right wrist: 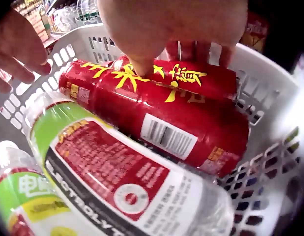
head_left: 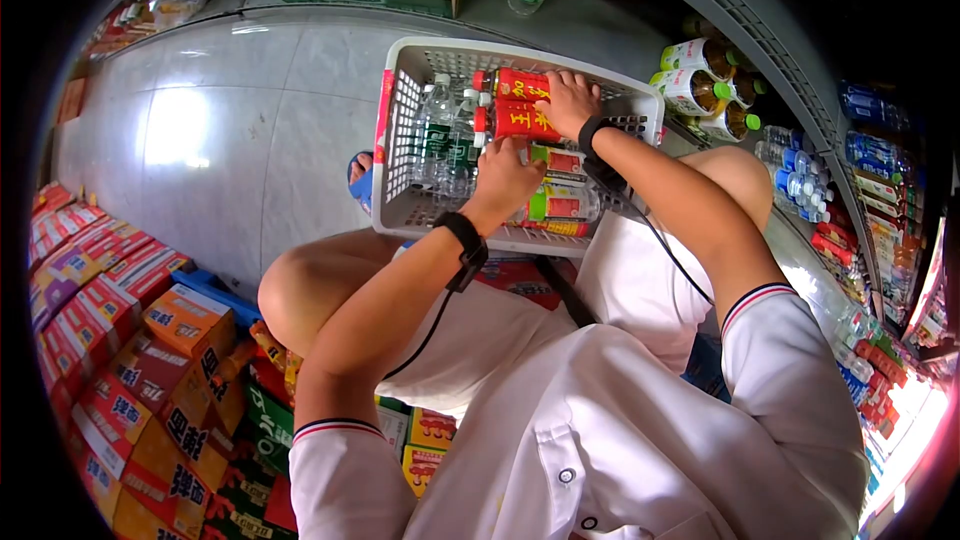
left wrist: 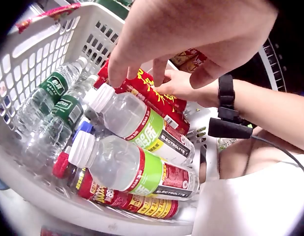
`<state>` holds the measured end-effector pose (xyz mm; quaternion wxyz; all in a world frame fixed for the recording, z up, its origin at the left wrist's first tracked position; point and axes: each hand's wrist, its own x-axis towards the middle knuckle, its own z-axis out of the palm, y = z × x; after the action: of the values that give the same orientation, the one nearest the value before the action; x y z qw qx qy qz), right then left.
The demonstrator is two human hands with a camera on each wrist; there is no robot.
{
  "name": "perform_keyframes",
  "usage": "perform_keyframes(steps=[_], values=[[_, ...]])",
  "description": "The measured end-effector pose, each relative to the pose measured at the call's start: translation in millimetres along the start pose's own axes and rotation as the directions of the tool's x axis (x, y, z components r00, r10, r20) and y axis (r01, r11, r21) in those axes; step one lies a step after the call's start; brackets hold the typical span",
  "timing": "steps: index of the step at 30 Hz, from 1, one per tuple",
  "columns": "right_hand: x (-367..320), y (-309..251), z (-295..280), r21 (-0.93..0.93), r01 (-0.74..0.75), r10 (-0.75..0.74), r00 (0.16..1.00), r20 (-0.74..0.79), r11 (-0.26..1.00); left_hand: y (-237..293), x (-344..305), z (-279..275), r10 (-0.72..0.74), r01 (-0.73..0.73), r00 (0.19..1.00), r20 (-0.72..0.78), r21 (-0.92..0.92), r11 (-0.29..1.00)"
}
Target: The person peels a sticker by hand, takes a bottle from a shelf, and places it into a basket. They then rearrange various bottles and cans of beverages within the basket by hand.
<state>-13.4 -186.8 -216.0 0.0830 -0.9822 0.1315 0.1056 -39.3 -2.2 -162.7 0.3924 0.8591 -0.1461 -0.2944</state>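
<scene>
1. Inside the basket (head_left: 400, 212), at its far side, the right hand (head_left: 573, 106) grasps the far red bottle (head_left: 512, 83), beside the near red bottle (head_left: 512, 121).
2. Left of it, the left hand (head_left: 506, 178) is released, fingers loosely bent.

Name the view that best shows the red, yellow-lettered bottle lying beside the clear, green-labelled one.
The right wrist view: the red bottle spans its middle, barcode large. The left wrist view shows it smaller, partly behind the left hand; head shows it smallest, partly under the right hand.
</scene>
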Motion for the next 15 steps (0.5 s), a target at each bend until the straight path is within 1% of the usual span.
perform_keyframes(steps=[5, 8, 10, 14, 15], values=[[-0.4, -0.2, -8.2, -0.016, 0.060, -0.060, 0.998, 0.008, 0.998, 3.7, -2.1, -5.2, -0.002, 0.002, 1.000, 0.008, -0.023, 1.000], [-0.7, -2.4, -12.5, -0.072, 0.102, -0.103, 0.995, -0.008, 0.992, 2.8, -2.6, -4.3, -0.010, 0.010, 1.000, 0.023, -0.020, 1.000], [-0.1, -0.8, -8.7, -0.050, 0.096, -0.098, 0.995, -0.034, 0.994, 2.3, -2.1, -4.9, -0.007, 0.008, 0.999, 0.041, -0.026, 1.000], [-1.0, 0.6, 0.4, 0.028, 0.083, -0.080, 0.993, -0.087, 0.996, 3.9, -3.2, -2.7, -0.015, 0.015, 1.000, -0.003, 0.003, 1.000], [-0.3, 1.8, 1.2, 0.036, 0.093, -0.090, 0.993, -0.070, 0.995, 3.7, -3.6, -2.1, -0.017, 0.017, 1.000, -0.006, 0.001, 1.000]])
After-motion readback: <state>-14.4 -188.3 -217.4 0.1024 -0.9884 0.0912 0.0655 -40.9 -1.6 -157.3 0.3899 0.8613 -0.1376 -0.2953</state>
